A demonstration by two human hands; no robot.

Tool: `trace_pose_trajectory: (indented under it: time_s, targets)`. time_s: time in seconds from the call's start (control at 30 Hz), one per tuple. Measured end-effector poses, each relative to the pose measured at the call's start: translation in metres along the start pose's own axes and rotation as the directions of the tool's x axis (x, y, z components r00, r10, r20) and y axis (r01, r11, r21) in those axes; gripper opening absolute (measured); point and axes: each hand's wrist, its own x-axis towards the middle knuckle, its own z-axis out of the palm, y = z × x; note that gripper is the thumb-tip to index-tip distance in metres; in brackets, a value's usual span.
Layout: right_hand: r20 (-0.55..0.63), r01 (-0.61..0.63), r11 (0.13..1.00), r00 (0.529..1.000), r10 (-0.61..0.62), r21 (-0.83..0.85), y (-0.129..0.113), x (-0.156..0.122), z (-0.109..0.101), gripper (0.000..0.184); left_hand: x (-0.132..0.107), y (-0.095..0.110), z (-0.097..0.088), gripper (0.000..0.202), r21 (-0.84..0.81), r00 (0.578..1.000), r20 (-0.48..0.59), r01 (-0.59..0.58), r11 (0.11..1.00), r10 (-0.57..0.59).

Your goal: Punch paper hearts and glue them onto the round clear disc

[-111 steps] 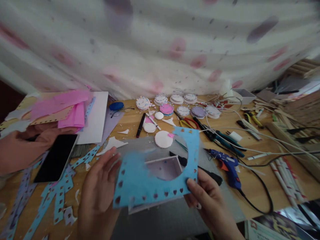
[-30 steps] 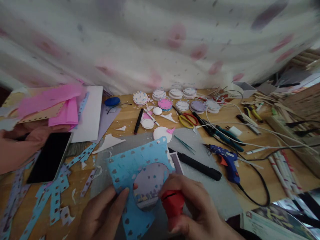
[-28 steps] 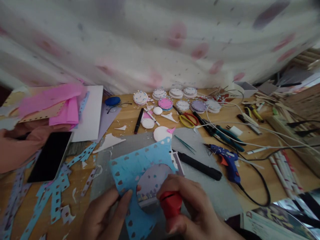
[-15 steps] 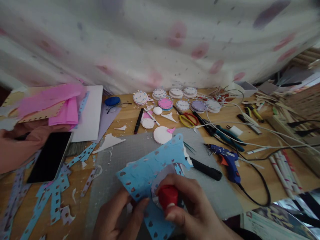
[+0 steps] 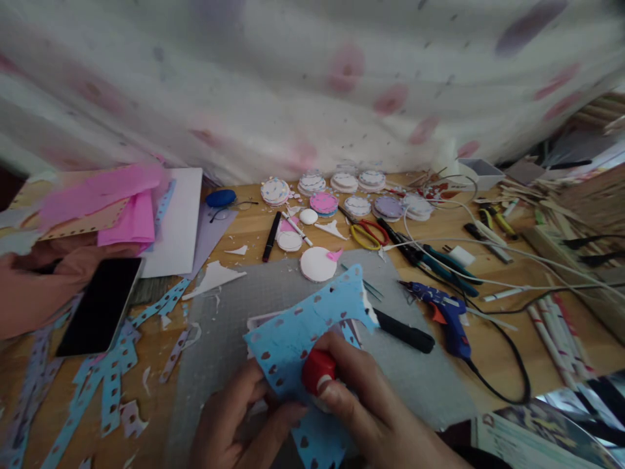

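Observation:
A blue paper sheet punched with small hearts lies tilted over a grey cutting mat. My left hand grips its lower left edge with closed fingers. My right hand is wrapped round a red-capped glue stick and presses it against the sheet near its round cut-out. A white box edge peeks out under the sheet.
Another person's hand holds a black phone at the left. A blue glue gun, black knife, scissors, round white discs, cables and blue paper strips lie around the mat. Pink sheets sit far left.
The blue sheet was held up in both hands; now it is down on the mat, turned clockwise. My right hand has taken the red glue stick and moved it along the sheet.

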Motion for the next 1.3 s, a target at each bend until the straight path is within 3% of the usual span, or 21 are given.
trace_pose_trajectory:
  time_s: [0.17,0.33,0.5,0.73,0.8,0.87,1.07,1.3]
  targets:
    - [0.13,-0.028,0.999,0.991,0.026,0.016,-0.007,-0.001,-0.002,0.041,0.004,0.003,0.0,0.031,-0.016,0.999,0.036,-0.022,1.0,0.023]
    - [0.226,-0.081,0.986,0.973,0.047,0.144,-0.008,0.003,-0.006,0.042,0.005,0.002,-0.006,0.025,-0.05,0.975,0.221,0.049,0.998,-0.037]
    - [0.236,-0.201,0.925,0.963,0.127,0.323,-0.007,0.01,-0.002,0.043,0.006,0.006,-0.003,0.011,-0.078,0.981,0.171,0.101,0.992,-0.086]
    - [0.203,-0.199,0.845,0.973,0.11,0.496,-0.008,0.014,0.003,0.04,0.01,0.011,0.0,0.009,-0.058,0.985,0.171,0.031,0.998,-0.02]
    - [0.203,-0.21,0.824,0.972,0.118,0.526,-0.006,0.014,0.004,0.039,0.012,0.01,-0.002,0.01,-0.034,0.975,0.221,-0.016,0.999,0.023]
    - [0.197,-0.214,0.808,0.973,0.124,0.548,-0.004,0.014,0.005,0.038,0.013,0.009,-0.003,0.011,-0.013,0.962,0.267,-0.048,0.999,0.049]
    - [0.231,-0.251,0.768,0.963,0.138,0.589,0.001,0.012,0.006,0.038,0.013,0.007,-0.001,0.01,-0.029,0.965,0.261,-0.032,0.999,0.039]
    - [0.155,-0.219,0.811,0.975,0.159,0.542,0.001,0.01,0.007,0.041,0.01,0.007,-0.003,0.012,0.025,0.962,0.27,-0.049,0.998,0.04]
